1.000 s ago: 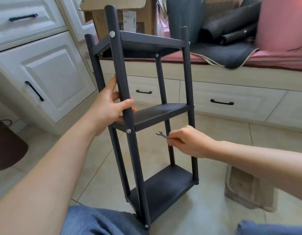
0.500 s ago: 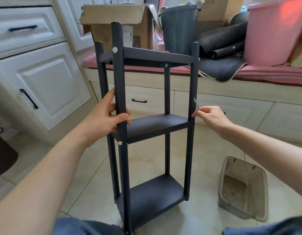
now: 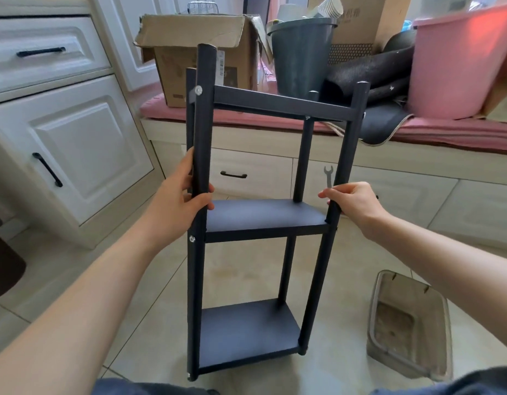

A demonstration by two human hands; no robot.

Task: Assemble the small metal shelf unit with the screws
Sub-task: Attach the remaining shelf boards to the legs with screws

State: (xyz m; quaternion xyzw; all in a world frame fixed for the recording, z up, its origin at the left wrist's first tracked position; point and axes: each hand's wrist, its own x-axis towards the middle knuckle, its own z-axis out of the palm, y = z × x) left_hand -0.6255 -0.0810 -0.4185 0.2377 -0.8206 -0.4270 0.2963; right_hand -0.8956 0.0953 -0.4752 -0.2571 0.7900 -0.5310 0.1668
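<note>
Dark three-tier shelf unit (image 3: 263,218) stands upright on floor — silver screws (image 3: 199,90) in posts.

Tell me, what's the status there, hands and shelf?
Left hand grips front left post. Right hand grips front right post, small wrench sticking up from its fingers. Shelf unit upright on floor, three shelves fitted. Nothing blocking; plastic container sits aside.

head cam: I'm wearing it | looking forward and down | sitting close to the shelf unit (image 3: 263,218) | floor (image 3: 346,280) filling the lower view
</note>
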